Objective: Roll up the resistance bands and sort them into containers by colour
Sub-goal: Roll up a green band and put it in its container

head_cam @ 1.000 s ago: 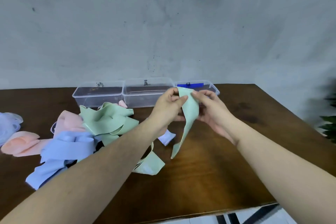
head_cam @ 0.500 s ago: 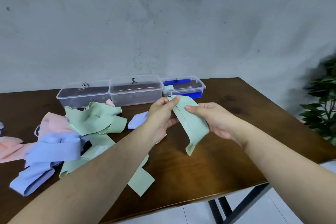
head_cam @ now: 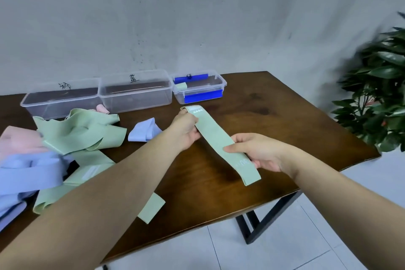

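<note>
At frame centre I hold a green band (head_cam: 215, 138) flat over the table (head_cam: 274, 120): my left hand (head_cam: 186, 129) pinches its far end, my right hand (head_cam: 258, 152) grips its near end. Three clear containers (head_cam: 135, 92) stand behind.

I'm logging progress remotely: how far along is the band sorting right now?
Barely started. Done: one rolled green band sits in the right container; the other two containers look empty. In hand: the left hand and right hand hold a flat green band stretched out, not yet rolled. Left: the loose pile of green, blue and pink bands.
</note>
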{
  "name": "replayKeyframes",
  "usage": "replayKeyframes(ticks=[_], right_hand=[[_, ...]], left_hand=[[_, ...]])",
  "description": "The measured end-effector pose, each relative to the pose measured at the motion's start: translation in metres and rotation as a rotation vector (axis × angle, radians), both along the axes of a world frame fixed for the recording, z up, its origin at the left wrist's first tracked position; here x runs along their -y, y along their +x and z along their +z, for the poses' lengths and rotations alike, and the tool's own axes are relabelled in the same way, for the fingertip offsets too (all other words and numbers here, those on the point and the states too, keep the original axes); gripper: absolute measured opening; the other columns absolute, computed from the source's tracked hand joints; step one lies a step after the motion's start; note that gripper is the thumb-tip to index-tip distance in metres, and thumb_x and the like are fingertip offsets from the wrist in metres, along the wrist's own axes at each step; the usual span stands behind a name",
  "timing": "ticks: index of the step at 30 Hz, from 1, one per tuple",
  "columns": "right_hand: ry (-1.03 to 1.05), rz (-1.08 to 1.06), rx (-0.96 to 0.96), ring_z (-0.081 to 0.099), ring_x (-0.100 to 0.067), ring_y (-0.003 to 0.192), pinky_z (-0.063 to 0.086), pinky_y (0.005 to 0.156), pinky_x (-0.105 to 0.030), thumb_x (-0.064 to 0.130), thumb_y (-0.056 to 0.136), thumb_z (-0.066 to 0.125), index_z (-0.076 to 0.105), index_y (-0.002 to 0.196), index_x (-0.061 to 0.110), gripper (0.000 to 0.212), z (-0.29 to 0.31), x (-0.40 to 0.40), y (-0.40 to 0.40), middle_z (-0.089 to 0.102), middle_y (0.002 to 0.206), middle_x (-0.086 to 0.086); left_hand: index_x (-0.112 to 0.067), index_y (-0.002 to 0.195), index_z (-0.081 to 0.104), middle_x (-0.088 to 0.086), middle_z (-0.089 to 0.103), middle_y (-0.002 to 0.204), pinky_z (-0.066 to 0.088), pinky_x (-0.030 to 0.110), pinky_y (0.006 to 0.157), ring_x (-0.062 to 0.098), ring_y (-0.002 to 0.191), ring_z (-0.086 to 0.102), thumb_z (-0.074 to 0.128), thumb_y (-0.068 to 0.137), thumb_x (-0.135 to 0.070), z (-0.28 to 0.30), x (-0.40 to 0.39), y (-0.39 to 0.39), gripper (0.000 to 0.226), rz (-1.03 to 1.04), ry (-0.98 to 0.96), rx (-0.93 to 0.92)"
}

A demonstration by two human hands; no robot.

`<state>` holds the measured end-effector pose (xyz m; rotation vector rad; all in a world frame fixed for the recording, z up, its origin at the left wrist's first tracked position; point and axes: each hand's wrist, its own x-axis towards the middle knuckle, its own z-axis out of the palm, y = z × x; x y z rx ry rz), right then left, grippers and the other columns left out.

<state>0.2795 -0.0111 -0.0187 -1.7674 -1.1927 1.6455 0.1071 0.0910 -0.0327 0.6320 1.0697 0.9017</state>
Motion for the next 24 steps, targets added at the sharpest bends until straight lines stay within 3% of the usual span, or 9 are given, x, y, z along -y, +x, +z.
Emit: replayKeyframes(ticks=[4,6,11,15,18,19,22,24], right_hand=[[-0.014,0.03,-0.011,0.075,-0.015,0.092,0.061,0.077,-0.033,0.031,0.098,0.064,0.063,0.117,0.018,0.023,-0.014,-0.008,0.002,0.076,0.103,-0.001],[-0.001,0.087,0.074,0.075,-0.015,0.092,0.062,0.081,-0.035,0.032,0.1,0.061,0.06,0.123,0.02,0.026,-0.018,-0.012,0.001,0.074,0.11,0.0],[0.107,0.293,0.376,0.074,-0.015,0.068,0.059,0.057,-0.026,0.029,0.098,0.064,0.033,0.148,0.027,0.059,-0.033,-0.023,0.006,0.067,0.117,0.001],[0.375,0.422,0.776,0.059,-0.006,0.071,0.047,0.056,-0.022,0.049,0.091,0.067,0.033,0.148,0.034,0.068,-0.043,-0.025,0.022,0.054,0.087,0.017],[0.493,0.448,0.716,0.06,-0.006,0.074,0.051,0.061,-0.022,0.05,0.091,0.066,0.046,0.139,0.038,0.053,-0.05,-0.023,0.032,0.055,0.083,0.017],[0.546,0.456,0.69,0.061,-0.006,0.076,0.055,0.066,-0.022,0.048,0.093,0.066,0.05,0.136,0.039,0.047,-0.052,-0.021,0.035,0.057,0.086,0.016],[0.713,0.475,0.606,0.059,-0.003,0.079,0.051,0.073,-0.019,0.041,0.094,0.066,0.062,0.125,0.039,0.032,-0.058,-0.017,0.048,0.059,0.088,0.015],[0.788,0.474,0.529,0.056,-0.002,0.085,0.049,0.075,-0.017,0.038,0.093,0.068,0.067,0.116,0.039,0.023,-0.062,-0.013,0.058,0.058,0.09,0.017]], left_hand=[[-0.014,0.129,0.049,0.011,0.065,0.101,0.056,0.042,0.085,0.025,0.092,0.066,0.04,0.098,0.006,-0.003,-0.013,0.013,0.038,0.008,0.107,-0.064],[-0.013,0.127,0.053,0.008,0.065,0.099,0.056,0.039,0.083,0.023,0.092,0.066,0.04,0.098,0.006,-0.008,-0.024,0.017,0.037,0.023,0.11,-0.109],[-0.011,0.141,0.048,0.006,0.062,0.126,0.053,0.035,0.091,0.02,0.105,0.062,0.046,0.096,0.01,-0.029,-0.044,0.025,0.05,0.047,0.099,-0.234],[-0.016,0.148,0.042,0.006,0.057,0.137,0.055,0.028,0.087,0.019,0.106,0.064,0.057,0.095,0.001,-0.042,-0.051,0.027,0.057,0.141,0.128,-0.418],[-0.022,0.137,0.054,0.001,0.062,0.129,0.051,0.016,0.064,0.009,0.094,0.064,0.059,0.096,-0.008,-0.044,-0.037,0.026,0.044,0.132,0.256,-0.564],[-0.022,0.13,0.059,0.0,0.063,0.127,0.05,0.016,0.064,0.006,0.091,0.062,0.058,0.096,-0.008,-0.045,-0.03,0.025,0.037,0.119,0.312,-0.63],[-0.027,0.109,0.065,-0.003,0.065,0.115,0.055,0.029,0.082,0.006,0.093,0.061,0.057,0.096,-0.013,-0.045,-0.003,0.02,0.02,0.043,0.443,-0.757],[-0.029,0.101,0.065,-0.008,0.066,0.104,0.055,0.026,0.081,0.003,0.088,0.062,0.059,0.097,-0.019,-0.043,0.019,0.016,0.012,-0.053,0.52,-0.786]])
